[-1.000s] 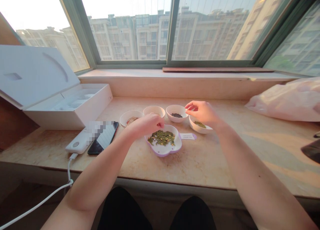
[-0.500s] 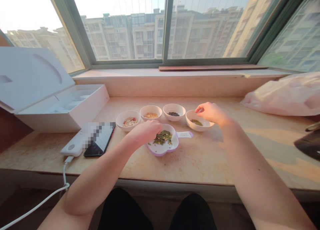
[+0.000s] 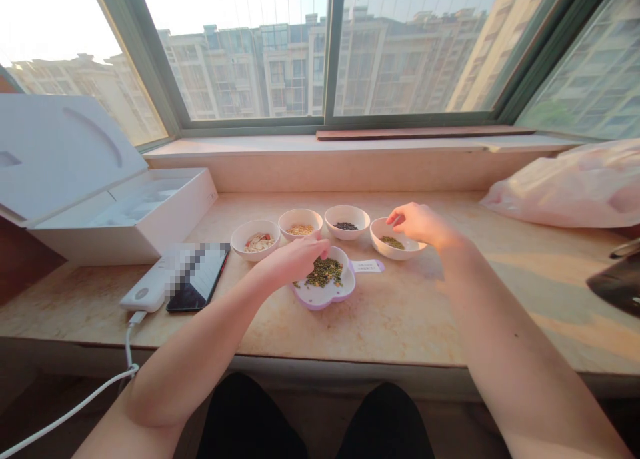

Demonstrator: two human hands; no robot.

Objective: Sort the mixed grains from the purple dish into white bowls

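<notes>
My left hand [image 3: 299, 258] is over the left part of a purple-rimmed white flower-shaped dish [image 3: 316, 302]. Its fingers are pressed together; whatever they hold is too small to make out. Mixed green and yellow beans [image 3: 325, 272] lie in that dish. Over the rightmost white bowl [image 3: 400, 253] is my right hand [image 3: 419, 222], its fingers bent together and their contents, if any, hidden. Green beans [image 3: 393, 242] lie in this bowl. Behind the dish are a bowl of black beans [image 3: 346, 226], one of yellow kernels [image 3: 301, 230] and one of pale pieces [image 3: 259, 242].
A paper label [image 3: 367, 266] lies on the dish's handle. To the left are a phone [image 3: 200, 286], a white power bank [image 3: 145, 292] with a cable, and an open white box [image 3: 175, 209]. A plastic bag [image 3: 565, 189] and a dark object [image 3: 617, 282] are at right.
My left hand has risen slightly and shifted a little right, toward the back edge of the flower-shaped dish. My right hand stays over the green bean bowl, nearly unmoved.
</notes>
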